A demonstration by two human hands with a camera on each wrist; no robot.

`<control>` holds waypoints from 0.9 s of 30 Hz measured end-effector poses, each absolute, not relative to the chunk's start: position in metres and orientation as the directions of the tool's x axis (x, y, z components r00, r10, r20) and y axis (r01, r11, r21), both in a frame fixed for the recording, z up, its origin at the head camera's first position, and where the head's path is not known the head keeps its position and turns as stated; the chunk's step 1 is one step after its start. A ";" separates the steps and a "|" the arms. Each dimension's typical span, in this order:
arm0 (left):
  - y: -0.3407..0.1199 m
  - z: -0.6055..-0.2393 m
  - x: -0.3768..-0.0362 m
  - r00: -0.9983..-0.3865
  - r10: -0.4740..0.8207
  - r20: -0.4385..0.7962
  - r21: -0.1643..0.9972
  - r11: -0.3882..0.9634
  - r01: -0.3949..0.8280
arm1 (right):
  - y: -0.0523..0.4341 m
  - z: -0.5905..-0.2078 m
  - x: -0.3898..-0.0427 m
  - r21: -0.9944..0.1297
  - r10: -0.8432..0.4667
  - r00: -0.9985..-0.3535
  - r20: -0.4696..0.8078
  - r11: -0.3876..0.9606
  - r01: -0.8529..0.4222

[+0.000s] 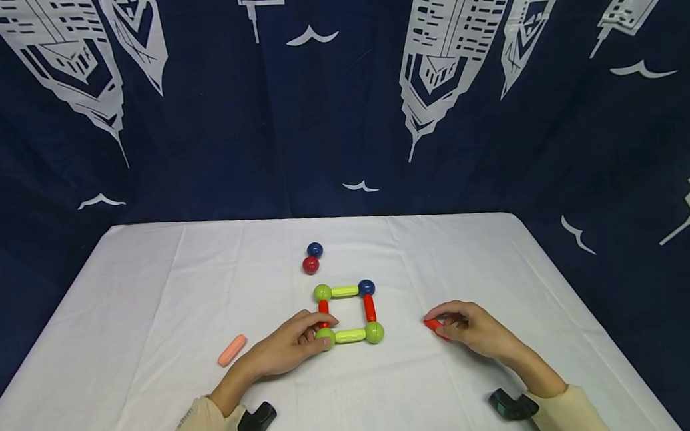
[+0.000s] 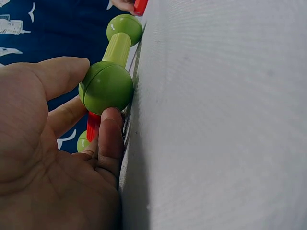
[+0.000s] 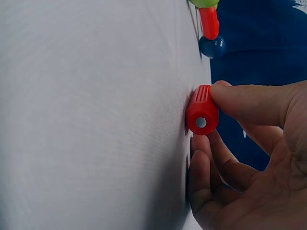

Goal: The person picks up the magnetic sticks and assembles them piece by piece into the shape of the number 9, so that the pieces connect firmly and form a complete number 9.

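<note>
With left hand (image 1: 288, 348) pinching the square frame's (image 1: 348, 313) near-left green ball (image 2: 106, 87), best to lift the red rod (image 3: 202, 110), pinched in right hand (image 1: 476, 330) right of the frame, squarely toward a ball.

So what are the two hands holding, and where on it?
Right hand pinches a loose red stick near its end. Left hand grips the square's near-left green ball.

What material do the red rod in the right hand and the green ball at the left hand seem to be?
Red rod: probably matte ribbed plastic, with a small metal-looking disc in its end. Green ball: probably smooth plastic with a soft sheen and a moulded seam.
</note>
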State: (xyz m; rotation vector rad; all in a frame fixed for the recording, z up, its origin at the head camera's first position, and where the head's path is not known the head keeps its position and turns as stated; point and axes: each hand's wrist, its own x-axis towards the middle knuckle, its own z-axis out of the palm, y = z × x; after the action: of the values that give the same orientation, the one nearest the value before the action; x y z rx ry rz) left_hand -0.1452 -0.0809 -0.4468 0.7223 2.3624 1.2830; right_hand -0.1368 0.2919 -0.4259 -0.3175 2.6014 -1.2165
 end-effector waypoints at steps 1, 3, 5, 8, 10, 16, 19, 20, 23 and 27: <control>-0.081 -0.447 -0.145 -0.806 0.588 -0.064 0.849 0.456 0.265 | 0.292 -0.426 -0.137 -0.772 -0.305 -0.943 -0.130 0.628 -0.097; -0.081 -0.447 -0.145 -0.806 0.588 -0.061 0.852 0.451 0.265 | 0.292 -0.426 -0.137 -0.766 -0.318 -0.941 -0.118 0.632 -0.118; -0.081 -0.447 -0.145 -0.807 0.588 -0.060 0.855 0.447 0.262 | 0.291 -0.427 -0.137 -0.757 -0.330 -0.938 -0.103 0.638 -0.141; -0.081 -0.447 -0.145 -0.808 0.586 -0.060 0.856 0.446 0.260 | 0.290 -0.426 -0.136 -0.735 -0.342 -0.936 -0.084 0.655 -0.174; -0.081 -0.447 -0.145 -0.809 0.585 -0.061 0.856 0.448 0.259 | 0.289 -0.426 -0.136 -0.722 -0.346 -0.935 -0.077 0.666 -0.187; -0.081 -0.446 -0.145 -0.807 0.588 -0.061 0.857 0.445 0.260 | 0.286 -0.425 -0.134 -0.706 -0.337 -0.939 -0.065 0.681 -0.195; -0.081 -0.446 -0.145 -0.806 0.589 -0.062 0.858 0.444 0.259 | 0.284 -0.425 -0.133 -0.701 -0.332 -0.941 -0.066 0.687 -0.193; -0.081 -0.446 -0.145 -0.806 0.589 -0.063 0.858 0.444 0.257 | 0.284 -0.425 -0.133 -0.699 -0.332 -0.941 -0.063 0.688 -0.196; -0.081 -0.446 -0.145 -0.807 0.587 -0.065 0.858 0.446 0.255 | 0.282 -0.426 -0.133 -0.703 -0.335 -0.940 -0.062 0.683 -0.197; -0.080 -0.446 -0.145 -0.808 0.586 -0.066 0.859 0.446 0.253 | 0.277 -0.425 -0.133 -0.729 -0.353 -0.933 -0.070 0.657 -0.194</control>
State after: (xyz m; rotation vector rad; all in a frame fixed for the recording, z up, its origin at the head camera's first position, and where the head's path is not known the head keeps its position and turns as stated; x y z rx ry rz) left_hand -0.1446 -0.0804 -0.4464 0.7132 2.3484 1.3055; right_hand -0.1329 0.2770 -0.4246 -0.4457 2.6681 -1.1382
